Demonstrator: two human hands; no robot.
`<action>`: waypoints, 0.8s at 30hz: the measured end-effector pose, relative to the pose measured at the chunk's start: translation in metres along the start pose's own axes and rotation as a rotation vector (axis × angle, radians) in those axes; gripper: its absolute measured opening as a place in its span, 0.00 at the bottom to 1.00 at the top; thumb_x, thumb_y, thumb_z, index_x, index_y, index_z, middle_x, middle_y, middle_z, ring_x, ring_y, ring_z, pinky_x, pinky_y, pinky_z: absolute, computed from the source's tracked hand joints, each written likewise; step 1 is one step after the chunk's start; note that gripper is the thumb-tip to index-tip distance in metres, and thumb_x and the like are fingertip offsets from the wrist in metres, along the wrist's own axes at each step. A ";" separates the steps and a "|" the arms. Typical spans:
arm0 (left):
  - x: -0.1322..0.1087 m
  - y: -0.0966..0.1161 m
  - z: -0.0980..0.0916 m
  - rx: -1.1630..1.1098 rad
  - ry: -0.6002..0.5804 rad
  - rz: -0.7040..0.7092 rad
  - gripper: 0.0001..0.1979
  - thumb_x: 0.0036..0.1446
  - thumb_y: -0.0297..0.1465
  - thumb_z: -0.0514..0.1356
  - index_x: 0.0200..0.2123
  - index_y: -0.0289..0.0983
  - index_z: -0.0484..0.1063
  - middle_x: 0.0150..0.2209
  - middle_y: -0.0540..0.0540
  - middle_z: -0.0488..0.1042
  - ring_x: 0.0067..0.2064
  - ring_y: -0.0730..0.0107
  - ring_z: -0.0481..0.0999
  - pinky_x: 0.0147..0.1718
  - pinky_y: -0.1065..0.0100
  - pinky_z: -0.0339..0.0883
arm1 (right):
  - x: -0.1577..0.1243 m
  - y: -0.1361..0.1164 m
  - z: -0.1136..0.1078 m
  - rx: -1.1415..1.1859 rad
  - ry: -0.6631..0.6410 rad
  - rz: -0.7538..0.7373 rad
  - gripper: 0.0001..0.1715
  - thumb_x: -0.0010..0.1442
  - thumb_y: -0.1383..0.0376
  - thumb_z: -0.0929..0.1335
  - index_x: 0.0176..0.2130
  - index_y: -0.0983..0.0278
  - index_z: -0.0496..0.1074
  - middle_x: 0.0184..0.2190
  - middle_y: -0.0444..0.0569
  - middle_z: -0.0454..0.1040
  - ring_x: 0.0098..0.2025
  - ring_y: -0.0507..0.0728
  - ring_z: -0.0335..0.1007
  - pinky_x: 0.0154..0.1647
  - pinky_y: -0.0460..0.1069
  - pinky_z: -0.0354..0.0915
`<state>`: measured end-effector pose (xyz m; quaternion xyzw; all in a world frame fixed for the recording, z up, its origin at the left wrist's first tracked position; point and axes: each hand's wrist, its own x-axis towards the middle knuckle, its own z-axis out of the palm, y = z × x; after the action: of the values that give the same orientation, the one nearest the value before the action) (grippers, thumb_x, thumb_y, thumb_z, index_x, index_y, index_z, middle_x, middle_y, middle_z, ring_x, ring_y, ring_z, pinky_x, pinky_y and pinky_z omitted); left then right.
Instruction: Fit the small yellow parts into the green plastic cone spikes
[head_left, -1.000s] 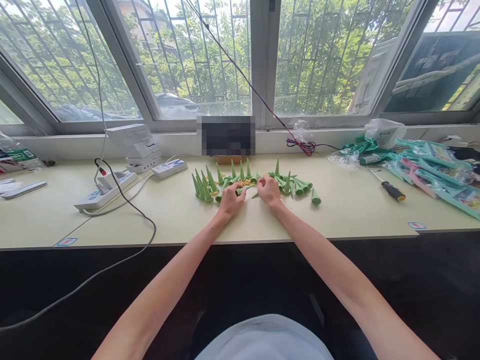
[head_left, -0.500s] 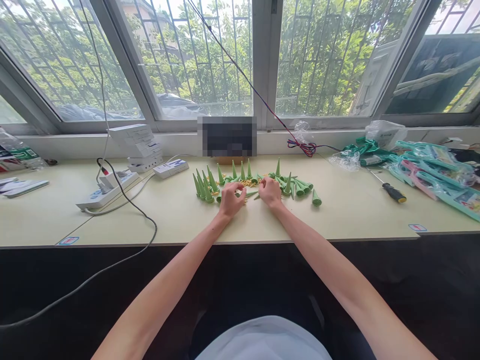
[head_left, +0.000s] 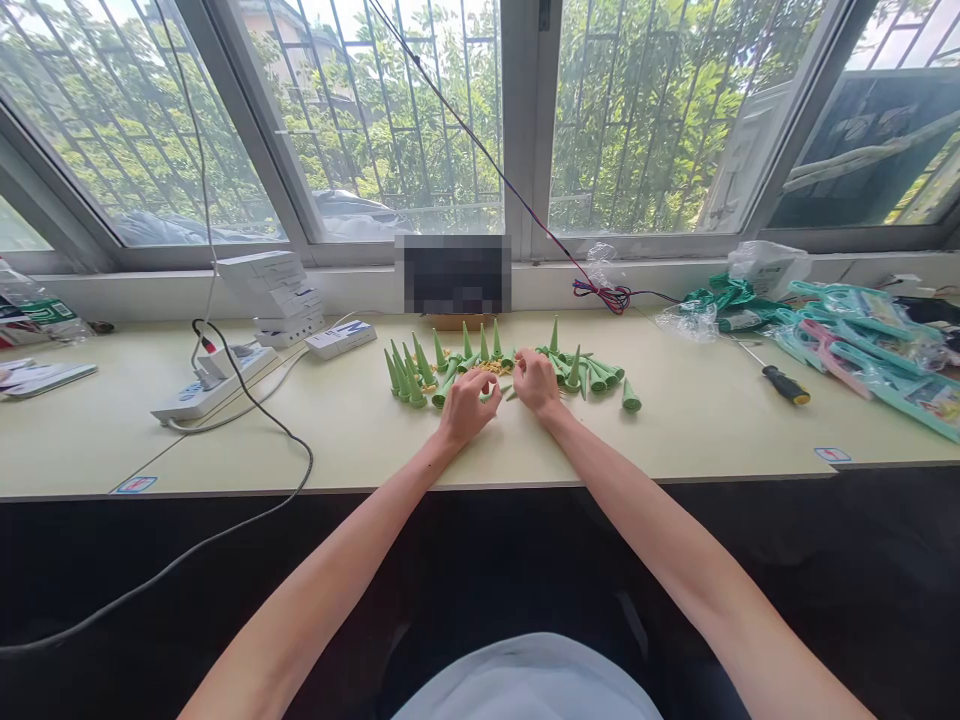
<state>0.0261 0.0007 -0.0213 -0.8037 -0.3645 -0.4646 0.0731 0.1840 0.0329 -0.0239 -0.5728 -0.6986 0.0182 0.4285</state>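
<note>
Several green plastic cones (head_left: 409, 378) stand or lie in a cluster on the pale yellow table (head_left: 675, 430), around a small heap of yellow bits (head_left: 491, 366). My left hand (head_left: 466, 408) rests at the cluster's near edge with its fingers curled round a lying green cone (head_left: 489, 391). My right hand (head_left: 535, 380) is just to the right of it, fingers bent and pinched over the pile; what it holds is hidden. The two hands are close together, almost touching.
A white power strip (head_left: 202, 392) with black and white cables lies at left, beside stacked white boxes (head_left: 274, 290). A screwdriver (head_left: 780, 380) and teal packaged items (head_left: 862, 335) lie at right. Red and black wires (head_left: 600, 293) rest on the sill. The windows are barred.
My left hand has drawn slightly toward me and closed round a lying cone. The right hand has stayed at the pile.
</note>
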 end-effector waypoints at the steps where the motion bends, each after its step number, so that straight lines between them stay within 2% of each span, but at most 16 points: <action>1: 0.000 0.000 0.000 0.010 -0.001 -0.021 0.04 0.56 0.25 0.59 0.29 0.38 0.69 0.25 0.51 0.67 0.27 0.71 0.67 0.30 0.69 0.62 | 0.000 0.001 0.000 0.003 0.006 -0.009 0.18 0.60 0.75 0.60 0.46 0.69 0.73 0.39 0.56 0.77 0.43 0.61 0.68 0.43 0.50 0.61; 5: -0.001 0.000 0.000 0.016 0.005 -0.053 0.04 0.56 0.25 0.59 0.28 0.38 0.69 0.25 0.51 0.69 0.26 0.72 0.67 0.27 0.70 0.61 | 0.001 0.004 0.000 0.018 0.054 0.025 0.25 0.55 0.81 0.58 0.48 0.71 0.72 0.38 0.56 0.76 0.44 0.62 0.65 0.45 0.52 0.60; 8: -0.001 0.001 0.001 -0.003 0.023 -0.060 0.05 0.56 0.24 0.59 0.28 0.38 0.68 0.26 0.50 0.70 0.26 0.72 0.67 0.27 0.69 0.62 | 0.002 0.006 -0.001 0.023 0.094 0.057 0.27 0.53 0.82 0.58 0.49 0.71 0.71 0.38 0.56 0.75 0.44 0.63 0.63 0.44 0.52 0.59; 13: 0.000 0.003 -0.001 -0.027 0.081 -0.063 0.04 0.58 0.26 0.57 0.30 0.38 0.68 0.28 0.49 0.71 0.27 0.72 0.68 0.28 0.69 0.63 | 0.002 0.006 0.000 0.007 0.078 0.048 0.26 0.54 0.80 0.58 0.50 0.71 0.71 0.38 0.57 0.75 0.44 0.63 0.62 0.43 0.52 0.57; 16: -0.001 0.005 -0.002 -0.051 0.088 -0.040 0.04 0.58 0.27 0.57 0.30 0.38 0.69 0.27 0.50 0.70 0.25 0.74 0.66 0.27 0.70 0.62 | 0.001 0.003 0.000 -0.036 0.030 -0.014 0.23 0.58 0.77 0.59 0.50 0.71 0.72 0.39 0.57 0.76 0.45 0.63 0.61 0.44 0.52 0.55; 18: -0.002 0.007 -0.001 -0.078 0.024 0.018 0.05 0.58 0.27 0.57 0.29 0.38 0.69 0.24 0.52 0.69 0.23 0.75 0.64 0.25 0.71 0.60 | 0.001 0.000 0.001 -0.070 -0.020 -0.091 0.21 0.60 0.75 0.60 0.49 0.70 0.72 0.40 0.57 0.76 0.46 0.63 0.61 0.45 0.53 0.54; 21: -0.004 0.011 -0.001 -0.099 -0.133 0.123 0.09 0.57 0.28 0.57 0.24 0.38 0.66 0.20 0.53 0.66 0.21 0.76 0.62 0.24 0.70 0.59 | 0.002 -0.003 0.003 -0.112 -0.122 -0.213 0.21 0.62 0.74 0.59 0.50 0.67 0.72 0.41 0.55 0.77 0.47 0.62 0.60 0.47 0.53 0.52; 24: -0.005 0.014 -0.002 -0.109 -0.233 0.147 0.13 0.56 0.28 0.57 0.19 0.38 0.63 0.18 0.53 0.65 0.20 0.76 0.62 0.24 0.70 0.59 | 0.004 -0.004 0.004 -0.155 -0.214 -0.266 0.20 0.62 0.74 0.58 0.49 0.65 0.71 0.40 0.55 0.77 0.48 0.63 0.59 0.47 0.54 0.50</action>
<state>0.0323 -0.0134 -0.0208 -0.8794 -0.2850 -0.3807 0.0204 0.1786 0.0366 -0.0217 -0.5013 -0.8092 -0.0318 0.3047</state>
